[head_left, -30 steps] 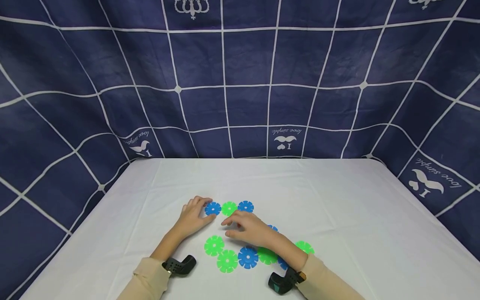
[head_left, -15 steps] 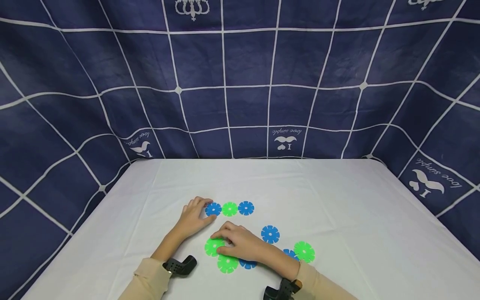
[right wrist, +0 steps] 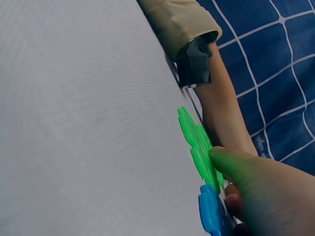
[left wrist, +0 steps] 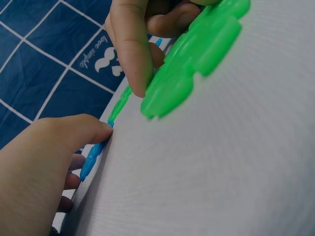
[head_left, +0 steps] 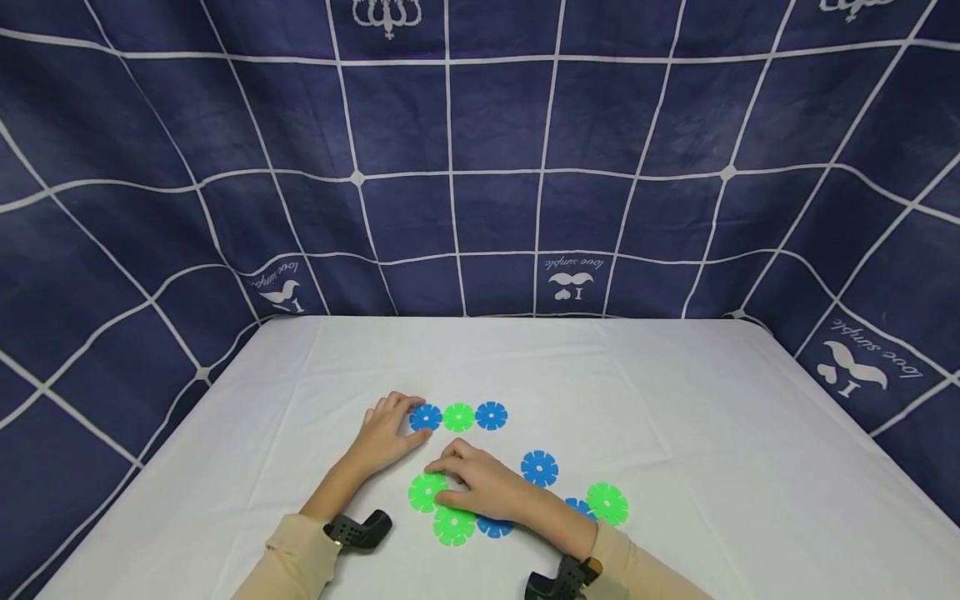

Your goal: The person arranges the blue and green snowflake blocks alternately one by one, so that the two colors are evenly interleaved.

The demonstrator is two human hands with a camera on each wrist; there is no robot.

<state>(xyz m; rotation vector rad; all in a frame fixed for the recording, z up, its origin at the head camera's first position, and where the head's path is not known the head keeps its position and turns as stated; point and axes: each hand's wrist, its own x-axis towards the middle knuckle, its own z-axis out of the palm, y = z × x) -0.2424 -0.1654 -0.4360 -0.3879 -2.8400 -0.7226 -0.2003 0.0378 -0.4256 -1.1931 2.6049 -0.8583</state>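
Three flat, notched plastic discs lie in a row on the white cloth: a blue disc, a green disc and another blue disc. My left hand holds the leftmost blue disc between thumb and fingers, the thumb at its near edge. Closer to me, my right hand pinches a green notched disc at its right side, which the fingers partly cover. A second green disc lies against it, nearer me. Beside that, a blue disc is partly hidden under the right hand.
To the right lie a separate blue disc, a green disc and a blue disc partly behind the right forearm. White cloth covers the table. A dark blue checked curtain surrounds its back and sides.
My right hand has moved back toward me from beside the row and come down on the near green disc. The left hand and the row have stayed put.
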